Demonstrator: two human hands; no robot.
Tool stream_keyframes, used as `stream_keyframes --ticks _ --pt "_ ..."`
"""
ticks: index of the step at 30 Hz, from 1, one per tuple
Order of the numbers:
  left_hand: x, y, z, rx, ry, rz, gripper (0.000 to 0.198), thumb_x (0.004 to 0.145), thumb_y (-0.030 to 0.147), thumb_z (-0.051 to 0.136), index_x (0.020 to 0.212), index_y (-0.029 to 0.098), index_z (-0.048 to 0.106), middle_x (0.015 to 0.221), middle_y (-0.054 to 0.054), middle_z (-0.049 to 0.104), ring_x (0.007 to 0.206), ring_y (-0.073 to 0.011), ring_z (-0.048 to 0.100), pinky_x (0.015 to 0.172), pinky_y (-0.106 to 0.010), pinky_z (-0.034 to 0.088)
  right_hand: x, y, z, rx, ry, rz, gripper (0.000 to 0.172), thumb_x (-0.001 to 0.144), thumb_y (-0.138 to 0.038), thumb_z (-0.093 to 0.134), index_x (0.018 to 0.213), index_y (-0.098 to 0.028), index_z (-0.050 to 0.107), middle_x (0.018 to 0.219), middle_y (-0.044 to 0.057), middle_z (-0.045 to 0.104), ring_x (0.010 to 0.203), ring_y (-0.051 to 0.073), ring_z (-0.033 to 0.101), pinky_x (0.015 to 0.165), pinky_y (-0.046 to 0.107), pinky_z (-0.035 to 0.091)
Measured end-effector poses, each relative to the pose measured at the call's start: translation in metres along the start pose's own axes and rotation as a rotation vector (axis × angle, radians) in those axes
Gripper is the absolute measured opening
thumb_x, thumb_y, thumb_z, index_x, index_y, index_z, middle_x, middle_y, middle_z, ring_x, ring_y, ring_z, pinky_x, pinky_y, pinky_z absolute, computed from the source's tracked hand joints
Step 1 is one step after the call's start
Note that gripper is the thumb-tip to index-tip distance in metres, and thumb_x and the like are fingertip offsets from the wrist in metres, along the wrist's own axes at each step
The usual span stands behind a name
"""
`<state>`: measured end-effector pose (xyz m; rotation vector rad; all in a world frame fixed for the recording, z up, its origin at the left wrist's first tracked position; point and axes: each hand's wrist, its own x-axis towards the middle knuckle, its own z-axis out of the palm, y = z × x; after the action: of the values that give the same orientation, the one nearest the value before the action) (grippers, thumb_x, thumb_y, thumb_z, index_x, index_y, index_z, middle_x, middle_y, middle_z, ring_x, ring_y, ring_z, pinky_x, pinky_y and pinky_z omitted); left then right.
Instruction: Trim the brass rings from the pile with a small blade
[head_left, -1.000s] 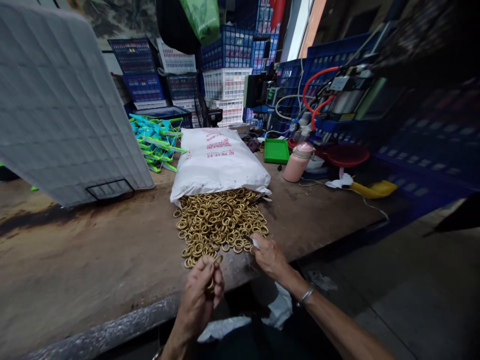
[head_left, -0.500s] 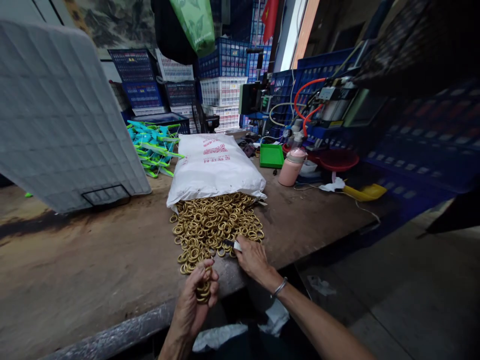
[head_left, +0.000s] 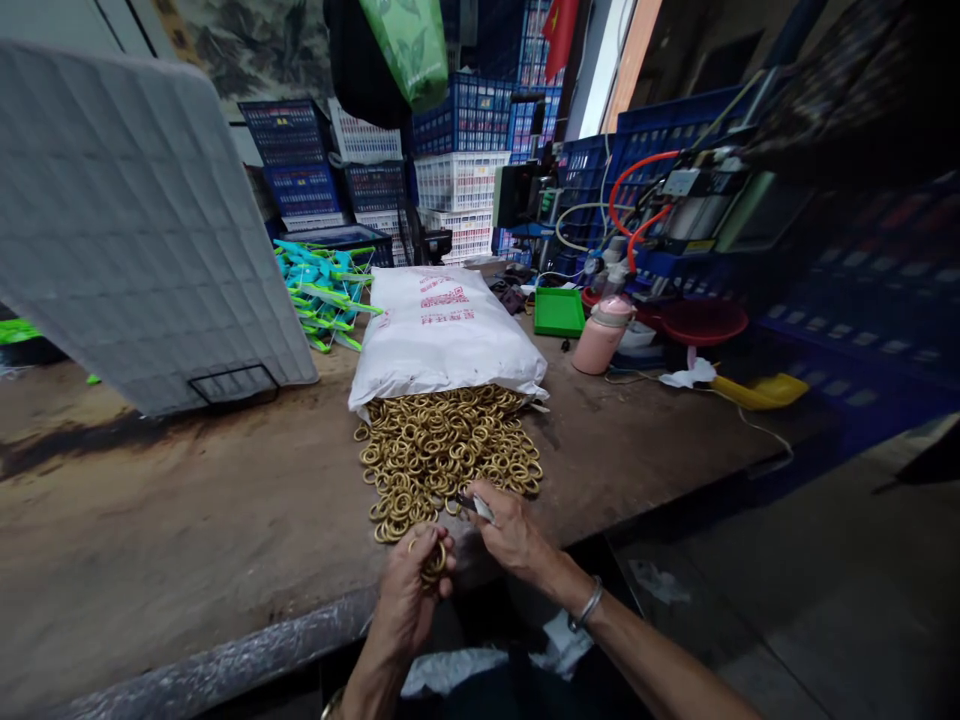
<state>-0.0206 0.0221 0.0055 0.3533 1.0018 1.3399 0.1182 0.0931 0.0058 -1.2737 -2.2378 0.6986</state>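
In the head view, we look down on two bare hands at the front edge of a brown worktop (head_left: 247, 540), before a heap of brass-coloured rings (head_left: 450, 440). The rings spread across the worktop from the near end of a white sack (head_left: 450, 335), which lies flat and bears red print. The left hand (head_left: 411, 580), just in front of the heap's near edge, has its fingers clamped on a small handful (head_left: 433, 570) of the same rings. To its right, the right hand (head_left: 514, 535) closes its fingers on a slim tool (head_left: 482, 509) with a pale part and a dark tip, pointed toward the left. The tip reaches the near edge of the heap; we cannot tell whether it touches a ring. A metal bracelet (head_left: 587, 605) circles the right wrist.

Left of the sack, we find a pile of teal and green pieces (head_left: 322, 290) beside a tall, leaning grey-white panel (head_left: 157, 240). To the sack's right stand a shallow green tray (head_left: 559, 312) and a pink bottle (head_left: 596, 340), with a red dish (head_left: 705, 322) and a yellow scoop (head_left: 761, 391) farther right. Orange hoses (head_left: 622, 195) curve above the bottle. Blue and white crates (head_left: 461, 182) rise in stacks behind, and a green bag (head_left: 412, 50) hangs before them.
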Motion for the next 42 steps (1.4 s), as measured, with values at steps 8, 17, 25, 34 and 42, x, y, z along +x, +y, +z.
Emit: stream_keyframes --ticks 8,17,25,34,42 --pt "-0.002 -0.008 -0.004 0.103 -0.018 0.072 0.032 0.068 0.042 0.064 0.082 0.014 0.056 0.064 0.000 0.057 0.047 -0.0087 0.051 0.034 -0.015 0.032 -0.009 -0.019 0.000 0.120 -0.068 -0.063 0.016 0.075 -0.017 0.048 0.088 -0.021 0.058 0.077 0.000 0.062 0.070 0.013 0.055 0.065 0.020 0.035" --pt "-0.007 -0.021 -0.004 0.235 -0.040 0.086 0.030 0.074 0.046 0.055 0.072 0.017 0.048 0.051 0.007 0.042 0.041 -0.0048 0.036 0.035 -0.014 0.025 -0.017 -0.020 0.002 0.202 -0.132 -0.050 0.010 0.078 -0.019 0.045 0.075 -0.018 0.054 0.067 -0.002 0.055 0.061 0.010 0.048 0.058 0.020 0.033" --pt "-0.013 -0.022 -0.004 0.325 -0.065 0.072 0.031 0.075 0.047 0.052 0.075 0.017 0.046 0.048 0.008 0.040 0.038 -0.0047 0.032 0.035 -0.015 0.025 -0.015 -0.020 0.009 0.354 -0.125 0.151 0.019 0.079 -0.028 0.045 0.064 -0.017 0.048 0.059 -0.005 0.046 0.056 0.008 0.041 0.053 0.019 0.031" --pt "-0.018 -0.024 -0.004 0.235 -0.064 0.048 0.031 0.074 0.046 0.055 0.070 0.017 0.045 0.049 0.008 0.039 0.039 -0.0040 0.031 0.037 -0.015 0.024 -0.018 -0.020 0.013 0.466 -0.133 0.151 0.018 0.077 -0.028 0.045 0.063 -0.017 0.050 0.057 -0.005 0.044 0.056 0.009 0.040 0.054 0.020 0.032" --pt "-0.025 -0.021 -0.005 0.143 -0.073 0.002 0.029 0.074 0.044 0.057 0.076 0.017 0.048 0.052 0.007 0.042 0.041 -0.0034 0.032 0.039 -0.015 0.023 -0.018 -0.021 0.014 0.568 -0.135 0.149 0.017 0.077 -0.025 0.044 0.067 -0.016 0.053 0.058 -0.004 0.049 0.056 0.009 0.043 0.054 0.020 0.033"
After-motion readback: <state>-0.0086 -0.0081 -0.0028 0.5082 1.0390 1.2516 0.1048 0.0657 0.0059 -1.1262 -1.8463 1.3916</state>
